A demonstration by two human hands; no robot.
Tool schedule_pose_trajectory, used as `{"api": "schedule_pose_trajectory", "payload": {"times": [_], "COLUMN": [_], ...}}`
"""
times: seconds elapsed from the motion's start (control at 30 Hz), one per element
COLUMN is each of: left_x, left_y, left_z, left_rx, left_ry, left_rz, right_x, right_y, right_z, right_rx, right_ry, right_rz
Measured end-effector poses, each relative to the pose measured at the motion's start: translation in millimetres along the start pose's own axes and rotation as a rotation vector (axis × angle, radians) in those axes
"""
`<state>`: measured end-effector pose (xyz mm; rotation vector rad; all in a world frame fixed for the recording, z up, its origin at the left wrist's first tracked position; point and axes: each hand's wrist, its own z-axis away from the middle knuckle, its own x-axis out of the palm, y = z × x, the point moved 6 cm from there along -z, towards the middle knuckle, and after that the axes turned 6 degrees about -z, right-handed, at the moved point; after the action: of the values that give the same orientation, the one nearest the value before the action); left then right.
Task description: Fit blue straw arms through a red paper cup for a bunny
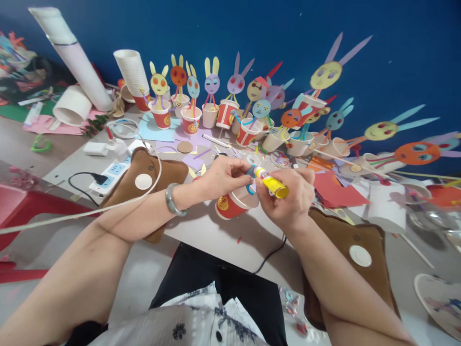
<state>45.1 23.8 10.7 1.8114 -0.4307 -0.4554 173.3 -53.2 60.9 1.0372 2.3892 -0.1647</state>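
My right hand (pixel 291 199) is closed around a yellow glue stick (pixel 271 182), its white end pointing up and left. That end meets a small blue paper strip (pixel 251 171), which my left hand (pixel 225 179) pinches between thumb and fingertips. Just below both hands, a red and white paper cup (pixel 234 205) sits tilted on the table. A curled bit of blue shows at the cup's rim, partly hidden by my fingers. Pale yellow ear tips (pixel 203 169) peek out behind my left hand.
Several paper-cup rabbits (pixel 190 120) line the back by the blue wall. Brown cushions (pixel 355 235) lie beside both forearms. At left are a power strip (pixel 113 173), a white cable (pixel 158 168) crossing my left arm and stacked white cups (pixel 131 72). Red paper (pixel 336 190) lies right.
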Motion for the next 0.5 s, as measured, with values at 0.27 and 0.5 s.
{"api": "schedule_pose_trajectory", "payload": {"times": [0.27, 0.5], "left_x": [1.2, 3.6], "left_y": [-1, 1], "left_z": [2, 3], "left_rx": [-0.055, -0.028], "left_ry": [0.019, -0.006], "left_rz": [0.005, -0.006], "right_x": [-8, -3], "right_y": [7, -5], "right_z": [4, -1], "right_rx": [0.104, 0.01], "right_ry": [0.065, 0.019], "right_rz": [-0.032, -0.012]}}
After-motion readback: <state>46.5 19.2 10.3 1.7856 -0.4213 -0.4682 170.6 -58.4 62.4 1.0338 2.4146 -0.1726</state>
